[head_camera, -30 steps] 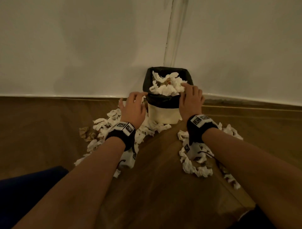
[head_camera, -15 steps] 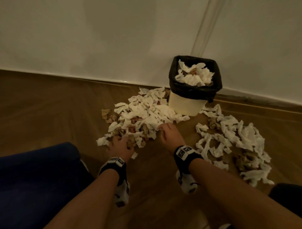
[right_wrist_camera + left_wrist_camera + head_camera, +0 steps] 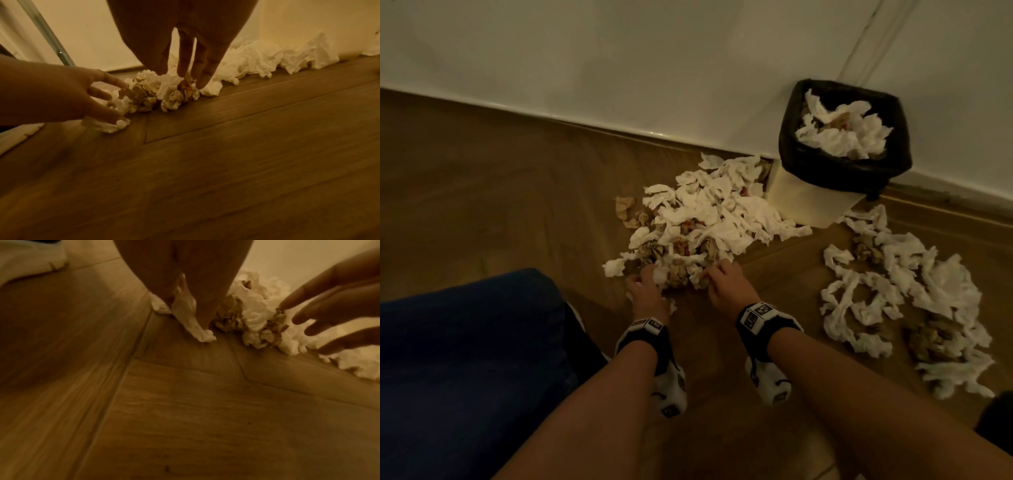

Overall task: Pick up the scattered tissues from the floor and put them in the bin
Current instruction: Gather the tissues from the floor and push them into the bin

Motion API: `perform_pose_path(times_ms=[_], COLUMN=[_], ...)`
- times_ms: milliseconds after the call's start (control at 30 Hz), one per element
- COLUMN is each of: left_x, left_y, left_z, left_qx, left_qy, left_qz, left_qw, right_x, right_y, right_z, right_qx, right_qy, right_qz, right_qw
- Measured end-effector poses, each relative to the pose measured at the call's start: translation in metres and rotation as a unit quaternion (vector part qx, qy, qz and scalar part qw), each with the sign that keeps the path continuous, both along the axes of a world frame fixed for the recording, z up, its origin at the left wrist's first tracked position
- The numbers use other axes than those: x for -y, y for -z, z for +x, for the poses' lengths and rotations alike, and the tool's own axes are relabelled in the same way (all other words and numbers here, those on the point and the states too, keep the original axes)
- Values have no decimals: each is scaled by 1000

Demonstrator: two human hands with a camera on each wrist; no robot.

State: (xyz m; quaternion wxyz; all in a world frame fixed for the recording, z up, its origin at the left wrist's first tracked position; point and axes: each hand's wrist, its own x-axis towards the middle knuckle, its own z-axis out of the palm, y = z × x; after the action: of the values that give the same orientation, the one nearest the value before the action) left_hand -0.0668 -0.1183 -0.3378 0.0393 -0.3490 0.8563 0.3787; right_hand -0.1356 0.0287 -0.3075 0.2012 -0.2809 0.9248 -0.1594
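Crumpled white and brown-stained tissues (image 3: 702, 226) lay heaped on the wooden floor (image 3: 500, 192) beside the half-full bin (image 3: 842, 168). Left hand (image 3: 645, 291) and right hand (image 3: 726, 284) touched the heap's near edge, fingers (image 3: 202, 71) spread, gripping nothing. Wrist views were blurred.

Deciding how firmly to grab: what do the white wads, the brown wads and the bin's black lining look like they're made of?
White wads: soft matte tissue paper, limp torn folds. Brown wads: stiffer crumpled paper, sharper creases, possibly stained tissue. Black lining: thin plastic bag, faint sheen, wrinkled over the rim of the bin, whose pale wall looks smooth, probably plastic.
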Motion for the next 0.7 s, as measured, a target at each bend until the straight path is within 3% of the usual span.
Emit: perform_pose_path(times_ms=[133,267,367,700], left_x=[9,19,28,19], left_y=[0,0,1,-4], left_z=[7,12,15,17], left_qx=[-39,2,21,-42], left_qy=[-111,-233,-296,-280], left_qz=[68,102,155,165], left_qw=[991,967,942,945], right_x=[7,14,14,8], right_y=[7,14,20,15], right_z=[-1,1,6,4], right_qx=[-20,27,34,77], right_qy=[-56,-125,-120,-66], right_qz=[43,131,137,95], right_qw=[997,983,983,990])
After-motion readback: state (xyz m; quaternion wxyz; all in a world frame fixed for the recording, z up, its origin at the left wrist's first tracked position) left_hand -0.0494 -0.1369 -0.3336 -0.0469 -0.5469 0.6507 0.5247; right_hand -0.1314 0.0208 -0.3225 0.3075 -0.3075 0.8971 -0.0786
